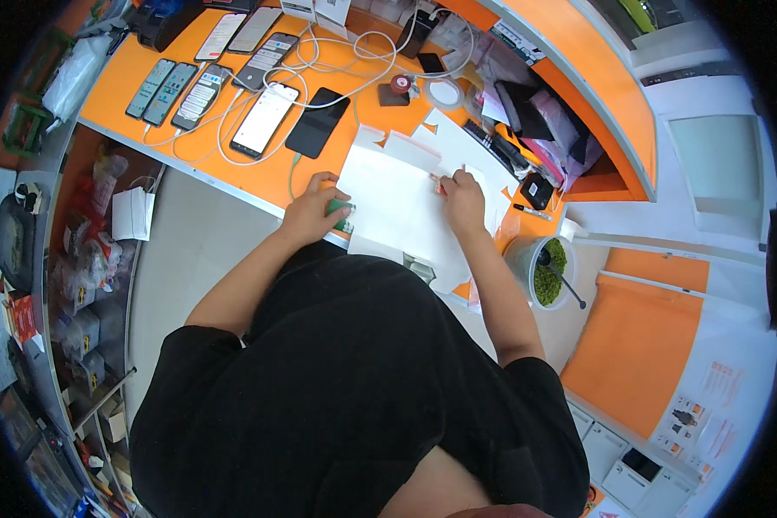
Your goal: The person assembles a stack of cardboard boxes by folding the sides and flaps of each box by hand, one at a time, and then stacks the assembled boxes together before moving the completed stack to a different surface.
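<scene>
A white unfolded sheet of card or paper [394, 200] with cut flaps lies on the near edge of the orange desk. At its left edge my left hand [309, 217] is closed on a small green object [344, 212], whose kind I cannot make out. Over the right half of the sheet, my right hand [464, 204] has its fingers pinched together. A small reddish bit shows at those fingertips, too small to name. The palm side of my right hand is hidden.
Several phones, a black one [319, 123] among them, lie with tangled white cables on the desk's left. A tape roll [444, 93], a marker [532, 211] and a cluttered orange shelf [609, 186] stand right. Beside the desk is a bin [521, 259] with green contents.
</scene>
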Demonstrator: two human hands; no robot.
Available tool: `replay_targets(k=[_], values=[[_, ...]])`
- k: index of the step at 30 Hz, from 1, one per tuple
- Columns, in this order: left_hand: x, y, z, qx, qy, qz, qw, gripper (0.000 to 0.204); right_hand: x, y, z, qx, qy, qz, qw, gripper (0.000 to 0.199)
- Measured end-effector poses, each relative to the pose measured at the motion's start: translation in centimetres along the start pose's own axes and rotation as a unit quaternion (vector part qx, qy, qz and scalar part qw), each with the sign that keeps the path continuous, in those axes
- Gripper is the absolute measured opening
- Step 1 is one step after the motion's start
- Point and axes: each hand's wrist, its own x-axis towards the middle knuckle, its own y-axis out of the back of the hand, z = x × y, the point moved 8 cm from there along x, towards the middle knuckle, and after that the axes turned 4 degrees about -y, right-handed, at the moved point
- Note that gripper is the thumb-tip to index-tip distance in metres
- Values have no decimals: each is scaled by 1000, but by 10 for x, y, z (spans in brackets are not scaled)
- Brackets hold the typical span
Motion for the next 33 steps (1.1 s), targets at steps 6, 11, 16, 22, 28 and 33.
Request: replay_targets(k=[6, 11, 16, 22, 28, 33], values=[[0, -5, -10, 5, -20, 32, 999, 27, -28, 21, -32, 47, 51, 53, 996, 49], [2, -2, -9, 11, -42, 46, 998, 27, -30, 7, -31, 27, 23, -5, 999, 64], [-3, -3, -6, -4, -52, 48, 997, 26, -34, 2, -15, 76, 5, -42, 996, 70], [-1, -1, -14, -30, -67, 10, 997, 31, -45, 13, -19, 18, -15, -45, 999, 82], [-35, -5, -7, -227, -28, -91, 969, 52, -117, 46, -47, 329, -30, -48, 943, 74], [-52, 12, 63, 208, -241, 69, 946, 82, -136, 35, -67, 259, 9, -60, 964, 67]])
